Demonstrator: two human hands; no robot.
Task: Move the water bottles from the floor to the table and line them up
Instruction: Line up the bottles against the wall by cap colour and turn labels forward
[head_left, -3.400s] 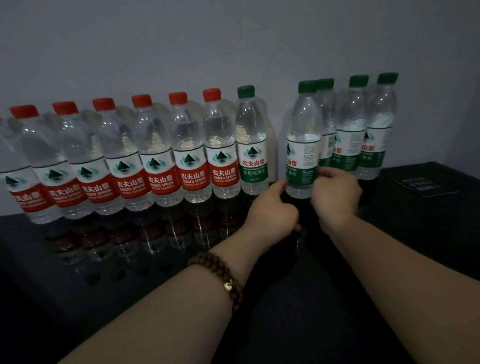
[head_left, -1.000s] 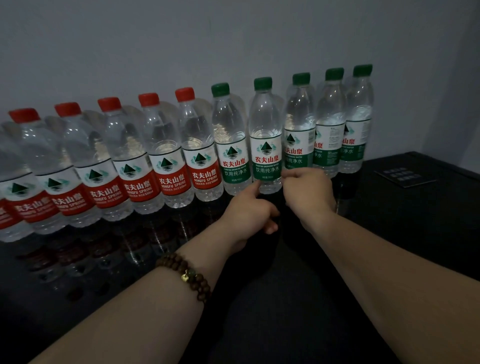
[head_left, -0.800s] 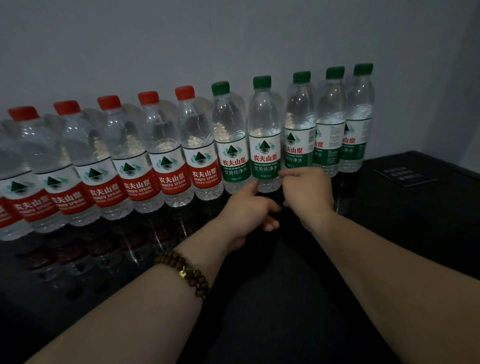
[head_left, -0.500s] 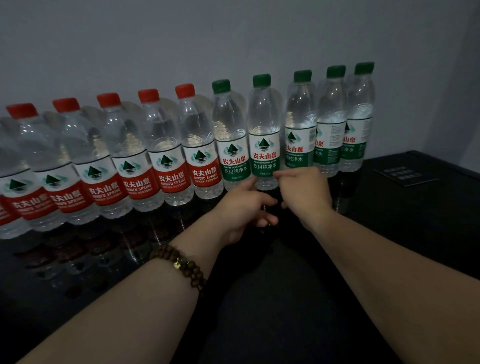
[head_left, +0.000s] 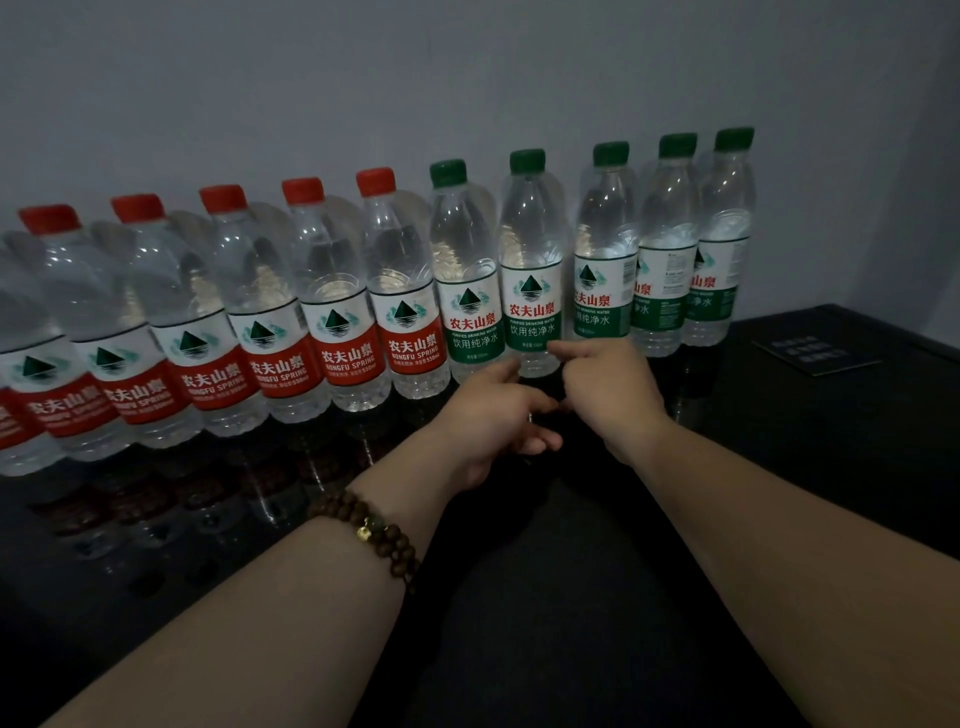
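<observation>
Single head-worn wide-angle view, looking forward and down across the black table (head_left: 779, 519). Faces a grey wall (head_left: 467, 78) filling the upper frame, with the row of bottles (head_left: 530, 270) across mid-frame. Sits close: forearms (head_left: 779, 571) rise from the bottom edge towards the row.

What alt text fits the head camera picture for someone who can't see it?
A left hand and right hand touch the base of a green-capped bottle in a row along a grey wall on a dark table; red-capped bottles stand to its left.
</observation>
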